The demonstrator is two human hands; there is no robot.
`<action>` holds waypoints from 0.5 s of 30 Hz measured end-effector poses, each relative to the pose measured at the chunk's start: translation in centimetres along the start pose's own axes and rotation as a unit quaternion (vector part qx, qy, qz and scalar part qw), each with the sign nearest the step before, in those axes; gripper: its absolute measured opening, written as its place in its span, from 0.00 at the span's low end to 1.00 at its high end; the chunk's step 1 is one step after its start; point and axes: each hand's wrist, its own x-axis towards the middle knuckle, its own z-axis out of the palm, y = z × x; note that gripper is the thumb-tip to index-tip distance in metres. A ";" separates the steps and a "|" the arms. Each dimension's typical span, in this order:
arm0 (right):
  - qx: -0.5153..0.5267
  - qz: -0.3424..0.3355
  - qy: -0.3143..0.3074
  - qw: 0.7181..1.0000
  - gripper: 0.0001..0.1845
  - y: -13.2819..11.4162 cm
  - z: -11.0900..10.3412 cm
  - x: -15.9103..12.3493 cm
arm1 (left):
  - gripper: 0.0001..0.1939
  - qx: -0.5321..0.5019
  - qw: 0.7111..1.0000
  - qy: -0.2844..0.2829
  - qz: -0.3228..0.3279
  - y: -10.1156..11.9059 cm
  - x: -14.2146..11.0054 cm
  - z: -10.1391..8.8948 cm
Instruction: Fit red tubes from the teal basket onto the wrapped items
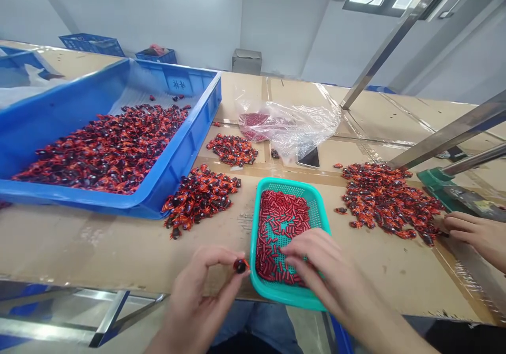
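My left hand (pixel 205 291) pinches a small red-and-black plastic bug-like piece (pixel 240 265) between thumb and fingertips, just left of the green basket's rim. My right hand (pixel 322 267) reaches over the green plastic basket (pixel 323 218), its thumb and finger close together down at the contents. Small dark-red metallic-looking tubes (pixel 282 201) lie loose inside, with the perforated bottom showing through between them. Whether a tube sits between my right fingertips I cannot make out. Left of the basket is a pile of red-and-black pieces (pixel 201 196) like the one I hold.
A large blue crate (pixel 185 159) full of such pieces stands at left. Behind the basket are a smaller pile (pixel 232 150), a clear plastic bag (pixel 300 125) and a phone (pixel 308 156). At right, another person's hand (pixel 474 238) touches a pile (pixel 389 201) near metal posts (pixel 454 133).
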 end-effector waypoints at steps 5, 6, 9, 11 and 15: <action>0.150 -0.057 0.115 0.980 0.09 -4.1 0.7 0.6 | 0.09 0.032 0.997 -0.014 0.066 1.5 0.2 0.7; 0.142 -0.063 0.124 0.980 0.11 -4.5 1.1 0.6 | 0.09 0.034 0.997 -0.017 0.071 1.8 0.2 0.8; 0.124 -0.068 0.137 0.980 0.15 -4.8 1.9 0.5 | 0.09 0.028 0.996 -0.018 0.080 2.3 0.3 0.9; 0.139 -0.067 0.139 0.978 0.13 -4.5 2.0 0.5 | 0.11 0.020 0.995 -0.010 0.092 2.5 0.3 0.9; 0.268 0.021 0.082 0.960 0.12 -4.0 1.2 0.6 | 0.08 0.059 0.990 -0.038 0.126 2.6 -0.7 0.7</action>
